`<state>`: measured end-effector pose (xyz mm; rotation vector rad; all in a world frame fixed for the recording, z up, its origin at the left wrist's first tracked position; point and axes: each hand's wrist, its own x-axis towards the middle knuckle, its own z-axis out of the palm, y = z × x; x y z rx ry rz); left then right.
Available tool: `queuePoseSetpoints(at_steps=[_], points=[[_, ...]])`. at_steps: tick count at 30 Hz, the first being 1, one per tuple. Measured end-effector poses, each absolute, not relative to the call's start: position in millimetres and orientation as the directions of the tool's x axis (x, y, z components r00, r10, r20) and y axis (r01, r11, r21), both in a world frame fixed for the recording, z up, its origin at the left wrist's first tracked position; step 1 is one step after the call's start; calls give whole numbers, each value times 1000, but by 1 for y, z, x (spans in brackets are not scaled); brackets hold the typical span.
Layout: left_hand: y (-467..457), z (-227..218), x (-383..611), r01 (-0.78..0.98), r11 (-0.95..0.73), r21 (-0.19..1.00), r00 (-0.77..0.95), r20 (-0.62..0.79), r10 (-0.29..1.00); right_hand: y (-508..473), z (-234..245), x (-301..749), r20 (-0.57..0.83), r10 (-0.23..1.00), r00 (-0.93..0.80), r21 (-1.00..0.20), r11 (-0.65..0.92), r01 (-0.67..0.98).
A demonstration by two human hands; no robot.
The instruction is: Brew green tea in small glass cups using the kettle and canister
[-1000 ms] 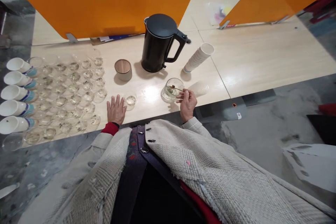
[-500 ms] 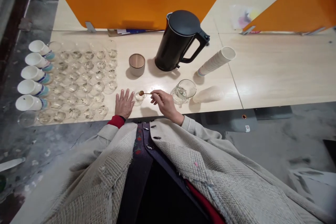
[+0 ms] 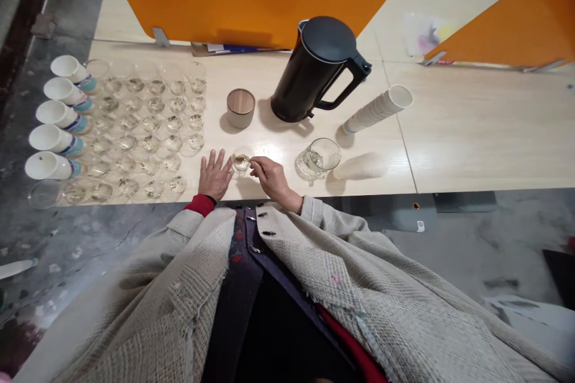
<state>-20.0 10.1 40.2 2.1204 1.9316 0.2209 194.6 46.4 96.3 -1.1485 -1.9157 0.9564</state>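
Head view: right hand (image 3: 272, 178) pinched narrow on the thin handle of a small spoon (image 3: 244, 159), fingertips close together, the spoon's bowl down inside a small glass cup (image 3: 238, 167). In the bottom of the cup, a little dark matter, too small to tell what. The cup on the pale wooden table (image 3: 471, 131), just beside the left hand (image 3: 215, 175) and near the edge closest to the body. Left hand palm down, fingers spread wide, holding nothing.

For a clean job, keep the pinch light and the spoon low, with the bowl clear of the rim and the strokes small and slow, so the cup stays put. Best to leave the left hand close by, ready to steady the cup at its base. Mind the left sleeve with its red cuff (image 3: 200, 204), right next to the rows of clear glass cups (image 3: 135, 143).

Farther off, a black kettle (image 3: 309, 69), a small round canister with a wooden lid (image 3: 241, 108), a glass mug on a glass saucer (image 3: 324, 154), and a stack of paper cups (image 3: 377, 109) lying on its side. At far left, white cups with blue bands (image 3: 54, 137), also on their sides.
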Motion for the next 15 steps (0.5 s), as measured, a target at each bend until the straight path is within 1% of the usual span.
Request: queuePoseSetpoints(at_steps=[5, 8, 15], points=[[11, 39, -20, 952, -84, 293, 105, -58, 993, 43, 95, 195, 211, 905, -368, -833, 364, 416], [11, 39, -21, 950, -86, 301, 107, -51, 993, 42, 95, 195, 230, 911, -343, -822, 370, 432], [11, 42, -20, 952, -79, 295, 104, -71, 992, 40, 97, 197, 233, 914, -331, -806, 373, 461]])
